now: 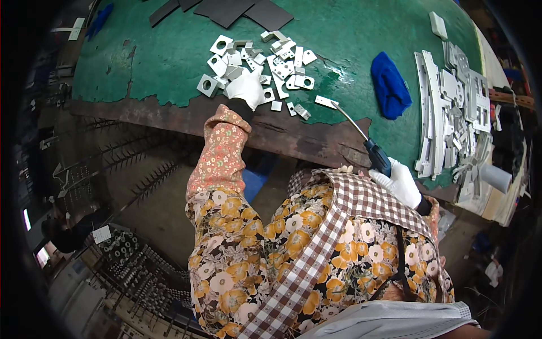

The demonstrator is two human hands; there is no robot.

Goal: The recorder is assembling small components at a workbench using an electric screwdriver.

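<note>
My left hand [246,90], in a white glove, reaches into a heap of small silver metal brackets [283,69] on the green tabletop. Its fingertips are hidden among the parts, so what they touch or hold does not show. Over the table's front edge, my gloved right hand [398,184] is closed around the dark blue handle of a screwdriver [377,156]. The long shaft points up and left. Its tip meets a small flat metal plate [327,101] with holes, lying apart from the heap.
A crumpled blue cloth [390,85] lies right of the screwdriver. Long perforated strips [430,113] and other metal parts [460,96] are piled along the table's right side. Dark flat sheets [226,11] lie at the far edge. Racks of parts [135,265] stand at lower left.
</note>
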